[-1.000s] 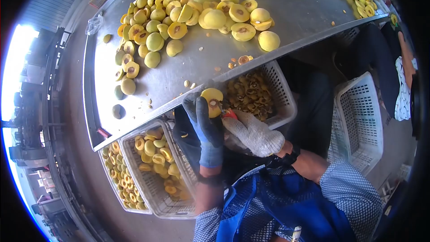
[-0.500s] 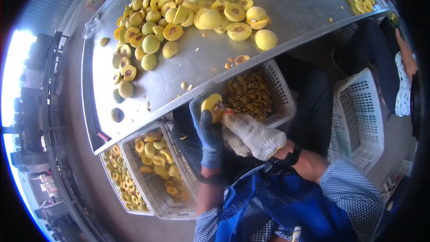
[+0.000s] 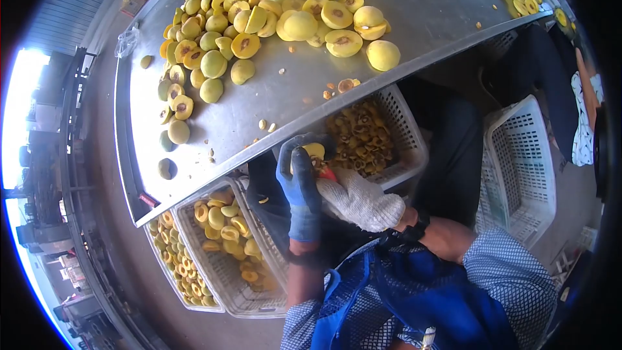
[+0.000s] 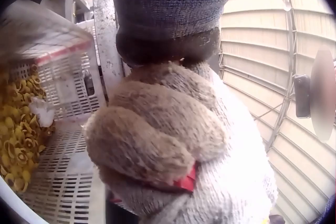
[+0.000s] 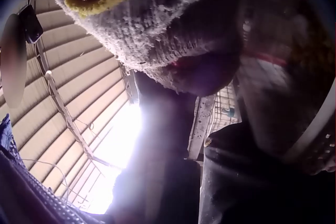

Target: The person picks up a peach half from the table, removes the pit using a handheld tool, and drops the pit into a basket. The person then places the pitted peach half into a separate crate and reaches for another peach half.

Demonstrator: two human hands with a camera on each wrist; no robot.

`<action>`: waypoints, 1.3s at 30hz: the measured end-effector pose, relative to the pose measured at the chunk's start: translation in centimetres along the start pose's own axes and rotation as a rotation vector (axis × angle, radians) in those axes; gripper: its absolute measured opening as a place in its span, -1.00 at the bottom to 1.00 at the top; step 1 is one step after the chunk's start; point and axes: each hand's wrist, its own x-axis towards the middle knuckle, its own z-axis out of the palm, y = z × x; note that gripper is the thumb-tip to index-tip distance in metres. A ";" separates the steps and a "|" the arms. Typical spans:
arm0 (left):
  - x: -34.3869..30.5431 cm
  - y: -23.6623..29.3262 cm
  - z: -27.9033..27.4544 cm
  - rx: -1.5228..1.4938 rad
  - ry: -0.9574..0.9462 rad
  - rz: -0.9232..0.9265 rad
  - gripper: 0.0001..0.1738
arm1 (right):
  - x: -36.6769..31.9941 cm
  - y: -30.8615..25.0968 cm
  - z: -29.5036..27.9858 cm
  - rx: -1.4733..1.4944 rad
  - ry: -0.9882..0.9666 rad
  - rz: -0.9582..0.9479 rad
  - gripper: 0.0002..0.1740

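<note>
In the head view, a yellow peach half [image 3: 315, 150] sits in my left hand [image 3: 301, 185], which wears a blue glove with dark-coated fingers. Those fingers wrap round the fruit from the left and above and partly cover it. My right hand [image 3: 366, 202], in a white knit glove, grips a small tool by its red handle [image 3: 328, 174] at the lower side of the peach half. Fruit and fingers conceal the tool's working end. In the left wrist view, curled white-gloved fingers [image 4: 152, 121] close round the red handle [image 4: 186, 180].
A steel table [image 3: 427, 32] carries a heap of peach halves [image 3: 214, 39]. Below its edge stands a crate [image 3: 414, 149] of brownish-yellow scraps [image 3: 363, 133]. Fruit fills crates [image 3: 249, 303] at the left. Stacked white crates [image 3: 528, 175] stand right, near another person's arm [image 3: 586, 84].
The peach half has tilted and now shows less of itself, with more of the left fingers over its top. The right hand with the red-handled tool has turned slightly against it.
</note>
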 end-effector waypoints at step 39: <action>-1.7 -0.1 1.2 -0.722 -0.063 -0.357 -0.30 | -1.1 3.2 -3.2 -0.506 -0.166 -0.502 -0.73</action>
